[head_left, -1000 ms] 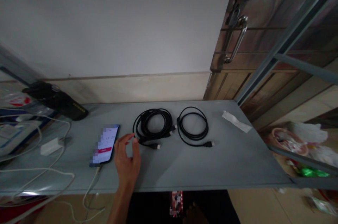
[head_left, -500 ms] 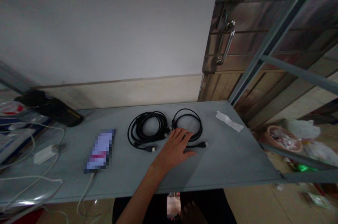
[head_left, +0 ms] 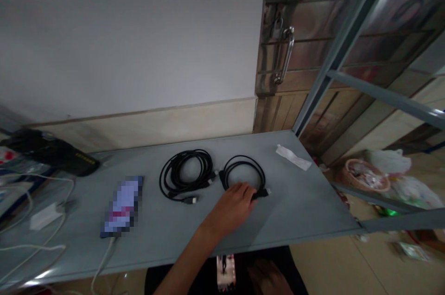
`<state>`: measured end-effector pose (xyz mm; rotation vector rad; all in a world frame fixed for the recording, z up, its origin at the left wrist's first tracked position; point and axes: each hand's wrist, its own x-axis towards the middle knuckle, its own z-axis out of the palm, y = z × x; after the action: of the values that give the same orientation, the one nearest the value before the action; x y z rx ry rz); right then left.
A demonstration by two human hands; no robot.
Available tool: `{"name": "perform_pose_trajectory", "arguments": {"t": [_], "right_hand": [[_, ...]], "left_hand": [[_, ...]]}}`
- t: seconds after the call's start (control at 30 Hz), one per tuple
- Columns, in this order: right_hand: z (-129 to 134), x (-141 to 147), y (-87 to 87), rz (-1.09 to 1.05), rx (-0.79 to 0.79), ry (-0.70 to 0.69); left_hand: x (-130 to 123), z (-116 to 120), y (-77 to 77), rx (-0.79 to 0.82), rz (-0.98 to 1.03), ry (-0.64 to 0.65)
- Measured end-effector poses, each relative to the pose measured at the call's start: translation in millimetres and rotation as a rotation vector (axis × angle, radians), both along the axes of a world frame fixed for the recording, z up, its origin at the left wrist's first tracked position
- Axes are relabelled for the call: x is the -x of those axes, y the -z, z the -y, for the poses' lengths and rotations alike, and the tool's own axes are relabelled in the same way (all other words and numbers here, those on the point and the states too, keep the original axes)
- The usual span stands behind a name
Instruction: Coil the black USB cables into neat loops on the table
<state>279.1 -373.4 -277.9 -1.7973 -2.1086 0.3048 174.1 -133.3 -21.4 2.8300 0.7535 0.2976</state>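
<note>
On the grey table lies a small coil of black cable (head_left: 244,160). My left hand (head_left: 236,204) is over its near side, palm down, fingers closed around the cable. A dark plug with a pale tip (head_left: 264,192) pokes out just right of my fingertips. The fingers hide part of the loop. To the left rests a larger coil of black cable (head_left: 177,172), its plug ends (head_left: 190,200) lying loose on the table. Low in my lap, beneath the table edge, my right hand (head_left: 269,277) is dim, and its fingers are hard to make out.
A phone (head_left: 121,207) with a white cord lies left on the table (head_left: 167,244). Farther left are a white adapter (head_left: 47,216) and a black bottle (head_left: 55,153). A white paper strip (head_left: 294,157) lies right, near a metal frame post (head_left: 330,72). A basket (head_left: 366,175) stands beyond.
My left hand has gone from spread fingers over the small coil to closing on its near side. The coil's plug now sits close against the loop. The camera view has shifted slightly right.
</note>
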Motion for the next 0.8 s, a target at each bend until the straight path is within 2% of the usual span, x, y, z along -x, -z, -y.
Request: {"name": "perform_pose_trajectory", "arguments": {"t": [0.07, 0.13, 0.2, 0.27, 0.33, 0.43, 0.53, 0.67, 0.73, 0.8], "right_hand": [[0.9, -4.1, 12.7, 0.002, -0.002, -0.029], [0.3, -6.7, 16.8, -0.018, -0.012, -0.075], [-1.9, -7.7, 10.9, -0.055, -0.031, -0.076], [-5.7, -8.4, -6.1, -0.127, -0.031, -0.029], [-11.0, -10.7, -34.5, -0.261, -0.002, 0.0], [-20.0, -18.3, -92.9, -0.58, 0.072, -0.04], [-29.0, -28.6, -156.4, -0.857, 0.084, 0.126], [-45.7, -40.7, -226.6, -0.977, -0.113, 0.23], [-58.3, -43.4, -252.3, -1.001, -0.169, 0.242], [-72.7, -42.9, -271.6, -1.021, -0.207, 0.259]], "left_hand": [[-1.7, 8.3, -1.1, 0.039, 0.003, -0.004], [-2.3, 14.3, -0.4, 0.053, -0.006, 0.004], [-1.8, 18.8, 0.4, 0.044, -0.029, 0.027], [-0.1, 23.1, -1.5, 0.071, -0.044, 0.034], [2.8, 28.1, -7.9, 0.17, -0.02, 0.01], [7.2, 37.7, -23.2, 0.404, 0.148, -0.032], [7.3, 49.0, -38.1, 0.634, 0.41, -0.128], [0.5, 62.5, -55.5, 0.934, 0.677, -0.267], [-2.9, 66.3, -64.8, 1.044, 0.763, -0.276], [-4.5, 67.9, -73.9, 1.064, 0.844, -0.275]]}}
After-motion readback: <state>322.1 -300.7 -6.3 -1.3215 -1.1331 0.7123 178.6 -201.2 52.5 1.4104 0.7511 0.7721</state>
